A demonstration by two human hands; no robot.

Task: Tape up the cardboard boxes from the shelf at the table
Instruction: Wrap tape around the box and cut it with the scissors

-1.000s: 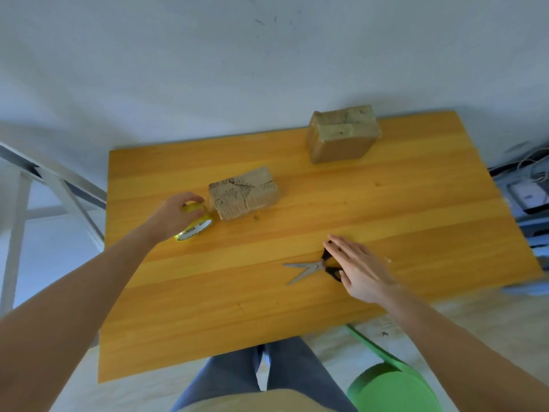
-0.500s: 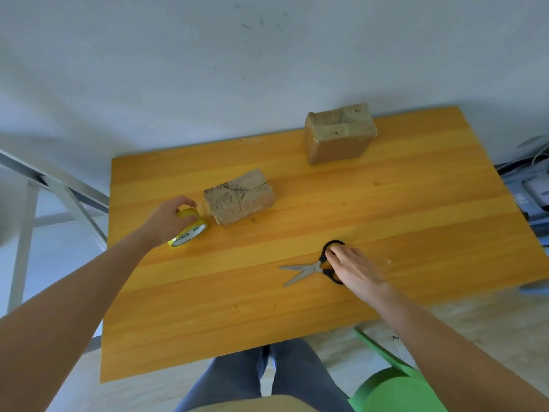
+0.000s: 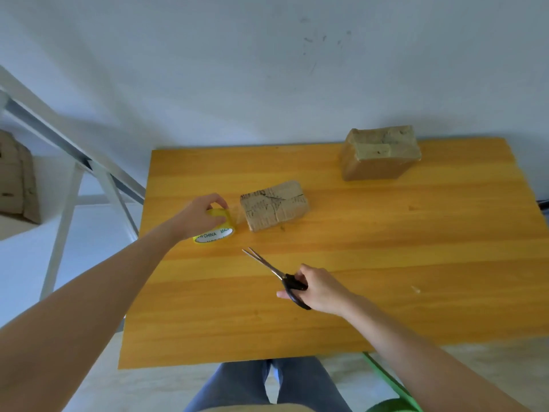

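The step in hand looks like the cut: a length of tape is drawn out and needs severing from the roll. The left hand (image 3: 200, 217) grips the yellow tape roll (image 3: 218, 231), fingers curled over its top. The roll stands tilted on the table (image 3: 386, 263), just beside the near box (image 3: 274, 205). A faint clear strip (image 3: 236, 211) seems to run from the roll to that box's left end.

The right hand (image 3: 319, 289) holds the scissors (image 3: 277, 273), fingers clamped through and around the black handles. The blades are slightly apart and point toward the strip, not yet at it.

The next move probably calls for bringing the blades across the strip between roll and box. The left hand would need to keep the tape taut so it cuts cleanly and does not fold onto itself. The loose end would then need pressing down on the box.

The far box (image 3: 380, 153) sits well apart at the table's back right. More cardboard (image 3: 15, 179) lies on the shelf at left.

The roll's white inner ring reads "CHINA" and "MAD", likely part of "made in China". No brand is legible. The dark marks on the near box cannot be read.
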